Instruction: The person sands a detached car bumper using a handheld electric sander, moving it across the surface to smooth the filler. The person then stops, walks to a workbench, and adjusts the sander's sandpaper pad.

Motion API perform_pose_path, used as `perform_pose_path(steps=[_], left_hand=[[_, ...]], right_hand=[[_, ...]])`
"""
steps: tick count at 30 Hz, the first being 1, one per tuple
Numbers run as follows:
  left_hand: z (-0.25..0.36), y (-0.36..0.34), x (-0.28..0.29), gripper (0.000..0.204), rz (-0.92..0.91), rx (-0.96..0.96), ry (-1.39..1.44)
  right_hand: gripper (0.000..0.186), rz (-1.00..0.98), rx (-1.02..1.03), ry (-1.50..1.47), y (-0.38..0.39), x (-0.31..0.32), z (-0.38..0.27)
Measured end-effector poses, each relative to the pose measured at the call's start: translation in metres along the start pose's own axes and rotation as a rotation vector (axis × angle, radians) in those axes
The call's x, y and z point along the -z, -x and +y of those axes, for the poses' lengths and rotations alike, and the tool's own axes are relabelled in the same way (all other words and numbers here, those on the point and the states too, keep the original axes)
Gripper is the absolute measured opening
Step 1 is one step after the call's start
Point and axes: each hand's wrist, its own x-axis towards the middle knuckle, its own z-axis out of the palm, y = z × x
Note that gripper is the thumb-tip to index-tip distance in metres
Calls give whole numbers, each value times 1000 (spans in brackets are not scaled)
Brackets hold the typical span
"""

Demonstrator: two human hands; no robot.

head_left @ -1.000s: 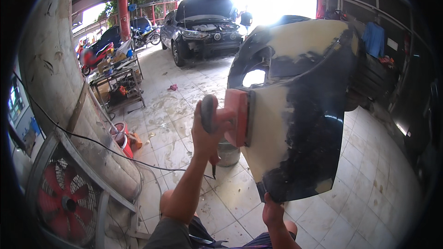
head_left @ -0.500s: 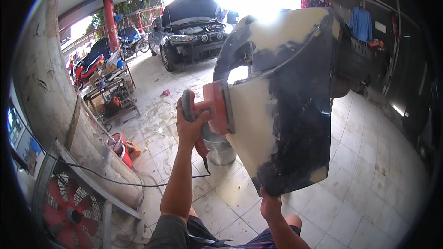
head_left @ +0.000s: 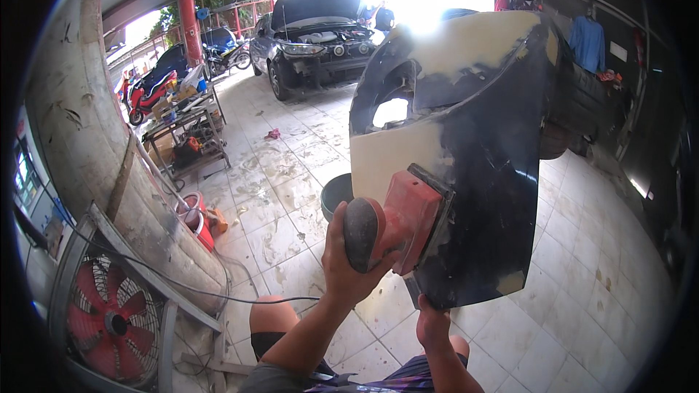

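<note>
A large car body panel (head_left: pixel 495 233), dark with patches of pale filler and an opening in its upper left, fills the centre-right. My left hand (head_left: pixel 342 269) is wrapped round the grey-and-red handle of a red power sander (head_left: pixel 413 215). The sander's pad rests against the panel's lower middle, over the border of pale filler and dark surface. My right hand (head_left: pixel 433 324) grips the panel's bottom edge near its lower left corner. Behind the panel's left edge a dark bucket (head_left: pixel 335 196) is partly visible.
Left are a concrete pillar (head_left: pixel 109 138), red fan (head_left: pixel 113 320), power cord (head_left: pixel 269 300), red buckets (head_left: pixel 204 233) and cluttered metal cart (head_left: pixel 182 124) near motorbikes (head_left: pixel 149 94). Behind stand a car (head_left: pixel 306 58) with raised bonnet and a person (head_left: pixel 384 18). A blue shirt (head_left: pixel 586 44) hangs right.
My left hand has moved the sander down and to the right across the panel, from the left part of the filler to the lower middle. My right hand still holds the bottom edge.
</note>
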Motion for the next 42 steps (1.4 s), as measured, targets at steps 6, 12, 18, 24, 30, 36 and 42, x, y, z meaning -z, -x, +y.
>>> perform_pose_path(steps=[6, 12, 18, 24, 30, 36, 42], left_hand=[[-51, -27, 0, 116, 66, 173, 183], [-130, -81, 4, 107, 100, 222, 326], [-155, -119, 7, 74, 73, 273, 632], [-130, -105, 15, 81, 19, 392, 566], [-74, -54, 10, 96, 16, 285, 287], [0, -13, 4, 116, 17, 159, 93], [19, -65, 3, 112, 48, 97, 32]], right_hand=[[63, -3, 7, 109, 0, 8, 6], [61, 3, 10, -41, 9, 6, 10], [60, -3, 37, -54, 10, 6, 11], [65, -4, 17, -57, 9, 10, 11], [63, -24, 53, 12, 9, 5, 6], [59, -3, 51, 154, 6, 1, -3], [55, -45, 0, 74, 4, -7, -1]])
